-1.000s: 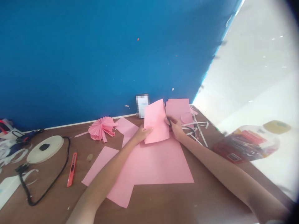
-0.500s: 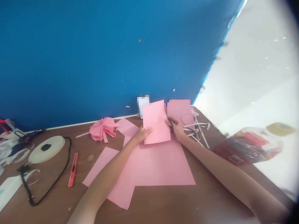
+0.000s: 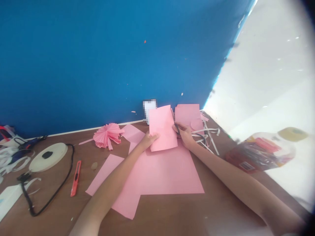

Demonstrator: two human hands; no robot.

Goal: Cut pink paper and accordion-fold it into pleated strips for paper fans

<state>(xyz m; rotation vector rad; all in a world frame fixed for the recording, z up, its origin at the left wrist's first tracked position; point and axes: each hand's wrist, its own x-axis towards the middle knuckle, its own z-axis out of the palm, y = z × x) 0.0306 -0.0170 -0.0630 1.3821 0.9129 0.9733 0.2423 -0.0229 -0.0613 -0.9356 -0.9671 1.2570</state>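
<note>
A pink paper sheet [image 3: 162, 129] is held up, slightly tilted, above larger pink sheets [image 3: 169, 173] on the table. My left hand [image 3: 149, 140] pinches its lower left edge, thumb on the front. At the sheet's right edge, my right hand [image 3: 184, 133] is closed around a pair of scissors [image 3: 173, 116], whose dark blades lie along that edge. My right fingers partly hide the scissors. Behind that hand another pink piece [image 3: 187, 114] leans near the wall.
To the left lie a folded pink paper rosette [image 3: 107, 136], a red box cutter [image 3: 76, 178], a round white disc [image 3: 49, 157] and a black cable [image 3: 52, 201]. White strips [image 3: 211, 139] and a plastic jar [image 3: 263, 150] are at the right. A blue wall [image 3: 98, 65] rises behind.
The view has shifted very slightly. Both hands keep their hold on the sheet and scissors, and the blades stay at the sheet's right edge.
</note>
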